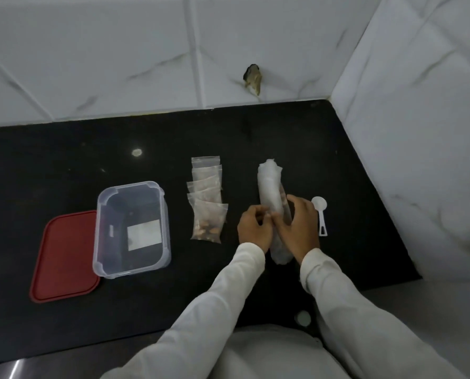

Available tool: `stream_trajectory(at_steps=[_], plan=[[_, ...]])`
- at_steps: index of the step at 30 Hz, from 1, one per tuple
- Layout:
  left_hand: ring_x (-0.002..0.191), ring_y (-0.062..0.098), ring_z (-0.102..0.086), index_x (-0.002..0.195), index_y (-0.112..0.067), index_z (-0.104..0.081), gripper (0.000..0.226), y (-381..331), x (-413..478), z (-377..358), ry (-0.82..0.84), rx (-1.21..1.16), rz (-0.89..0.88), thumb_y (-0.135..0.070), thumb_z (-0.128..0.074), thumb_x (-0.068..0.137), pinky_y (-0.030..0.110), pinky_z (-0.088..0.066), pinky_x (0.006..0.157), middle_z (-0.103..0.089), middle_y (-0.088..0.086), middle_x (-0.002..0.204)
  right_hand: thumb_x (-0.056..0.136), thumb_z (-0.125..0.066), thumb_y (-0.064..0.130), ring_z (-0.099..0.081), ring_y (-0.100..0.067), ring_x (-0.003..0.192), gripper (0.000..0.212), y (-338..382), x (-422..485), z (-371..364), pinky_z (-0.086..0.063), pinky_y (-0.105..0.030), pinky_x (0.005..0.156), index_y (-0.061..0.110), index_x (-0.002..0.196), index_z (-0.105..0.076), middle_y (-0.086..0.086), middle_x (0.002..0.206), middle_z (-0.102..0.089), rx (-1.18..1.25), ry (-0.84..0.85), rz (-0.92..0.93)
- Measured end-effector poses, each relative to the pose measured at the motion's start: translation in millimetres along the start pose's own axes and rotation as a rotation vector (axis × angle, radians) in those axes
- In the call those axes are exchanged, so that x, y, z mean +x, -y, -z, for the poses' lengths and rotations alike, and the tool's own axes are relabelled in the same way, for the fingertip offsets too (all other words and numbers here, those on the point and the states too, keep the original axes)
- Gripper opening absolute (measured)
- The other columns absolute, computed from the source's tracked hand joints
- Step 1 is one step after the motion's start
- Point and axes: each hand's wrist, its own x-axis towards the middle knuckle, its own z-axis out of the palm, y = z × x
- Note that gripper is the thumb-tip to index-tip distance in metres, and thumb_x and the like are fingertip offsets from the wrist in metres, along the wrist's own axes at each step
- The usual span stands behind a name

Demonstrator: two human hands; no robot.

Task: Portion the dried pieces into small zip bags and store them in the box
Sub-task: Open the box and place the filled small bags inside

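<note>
- Both hands on the rolled bulk bag [269,184], which lies lengthwise on the dark surface [351,165], right of centre. Brown dried pieces show faintly through the wrap near the hands.
- Left hand [254,228]: fingers [264,214] curled, pinching the bag's edge at the near end. Looks like it's holding the flap so the roll doesn't spring open.
- Right hand [299,228]: fingers [296,203] curled over the roll from the far side, clamping it. Judgement: rolling or closing the stock bag, so portioning is probably finished.
- Filled zip bags [206,203] are laid in an overlapping row just left of the hands, likely staged for one sweep into the box.
- Box [131,228] sits open further left, well apart from the hands; none of the bags is in it yet.
- Red lid [64,255] lies flat against the box's left side, out of the loading path.
- White scoop [320,214] is parked just right of the right hand, within reach.
</note>
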Motion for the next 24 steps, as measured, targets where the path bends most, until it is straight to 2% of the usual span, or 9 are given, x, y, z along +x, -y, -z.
stream_trajectory(at_steps=[3,5,10,12,14,16,18,21,24], plan=[[0.105,0.011,-0.061,0.117,-0.019,-0.064,0.021,2.7,6.5,-8.2,-0.06,-0.015,0.016,-0.014,-0.059,0.096,0.019,-0.046,0.087,-0.065,-0.003,0.116,0.078,-0.068,0.054,-0.042,-0.019,0.131,0.077,-8.7,6.1,4.9,-0.038,-0.032,0.103,0.024,0.142,-0.036,-0.001,0.144,-0.041,0.093,0.113,-0.067],[0.103,0.01,-0.061,0.118,-0.018,-0.062,0.022,1.8,10.5,-11.2,-0.08,-0.036,0.024,-0.014,-0.06,0.096,0.018,-0.044,0.084,-0.066,-0.004,0.113,0.076,-0.067,0.056,-0.047,-0.021,0.129,0.082,-12.3,10.4,6.9,-0.042,-0.041,0.104,0.024,0.144,-0.034,-0.002,0.141,-0.047,0.141,0.177,-0.13],[0.083,-0.002,-0.055,0.121,-0.019,-0.059,0.03,-2.7,20.2,-15.1,-0.084,-0.033,0.071,-0.02,-0.067,0.093,0.008,-0.038,0.069,-0.065,-0.006,0.109,0.082,-0.07,0.044,-0.058,-0.02,0.115,0.068,-14.2,20.4,16.4,-0.048,-0.034,0.094,0.019,0.14,-0.045,-0.001,0.126,-0.061,0.314,0.283,-0.212],[0.085,0.0,-0.055,0.127,-0.018,-0.057,0.036,-4.2,21.4,-14.9,-0.072,-0.019,0.094,-0.021,-0.068,0.092,0.011,-0.04,0.074,-0.062,-0.008,0.107,0.081,-0.072,0.039,-0.064,-0.018,0.105,0.051,-15.7,22.7,18.7,-0.052,-0.033,0.089,0.019,0.126,-0.057,0.0,0.114,-0.067,0.378,0.332,-0.231],[0.095,0.006,-0.058,0.131,-0.016,-0.056,0.041,-4.2,23.0,-13.8,-0.054,-0.017,0.116,-0.023,-0.068,0.092,0.019,-0.045,0.085,-0.064,-0.005,0.113,0.081,-0.073,0.034,-0.067,-0.017,0.097,0.033,-15.9,23.0,20.5,-0.055,-0.035,0.086,0.021,0.111,-0.065,-0.001,0.104,-0.071,0.445,0.401,-0.235],[0.108,0.014,-0.062,0.131,-0.016,-0.059,0.042,-3.9,22.6,-11.0,-0.047,-0.06,0.14,-0.023,-0.07,0.091,0.028,-0.051,0.094,-0.066,-0.001,0.119,0.082,-0.073,0.03,-0.068,-0.017,0.094,0.023,-13.6,21.0,23.9,-0.056,-0.034,0.084,0.023,0.103,-0.066,-0.001,0.098,-0.073,0.499,0.43,-0.232],[0.11,0.02,-0.065,0.127,-0.017,-0.062,0.041,-5.0,18.8,-6.7,-0.043,-0.127,0.168,-0.024,-0.072,0.089,0.037,-0.054,0.097,-0.068,0.002,0.117,0.083,-0.073,0.028,-0.069,-0.016,0.091,0.015,-9.4,18.2,28.2,-0.055,-0.031,0.078,0.026,0.096,-0.066,-0.001,0.095,-0.073,0.547,0.439,-0.224],[0.105,0.02,-0.067,0.125,-0.017,-0.064,0.039,-10.8,11.5,3.2,-0.04,-0.248,0.153,-0.026,-0.074,0.088,0.037,-0.057,0.092,-0.07,0.002,0.111,0.081,-0.075,0.032,-0.071,-0.017,0.089,0.016,5.4,9.7,36.2,-0.056,-0.036,0.081,0.025,0.094,-0.069,0.0,0.091,-0.075,0.606,0.449,-0.196],[0.109,0.019,-0.065,0.128,-0.021,-0.062,0.047,-26.5,0.7,24.1,-0.06,-0.283,0.075,-0.034,-0.076,0.085,0.042,-0.054,0.098,-0.07,0.001,0.117,0.081,-0.075,0.031,-0.072,-0.017,0.089,0.02,35.1,-2.0,47.0,-0.057,-0.037,0.082,0.024,0.099,-0.07,0.001,0.09,-0.075,0.663,0.46,-0.141]])
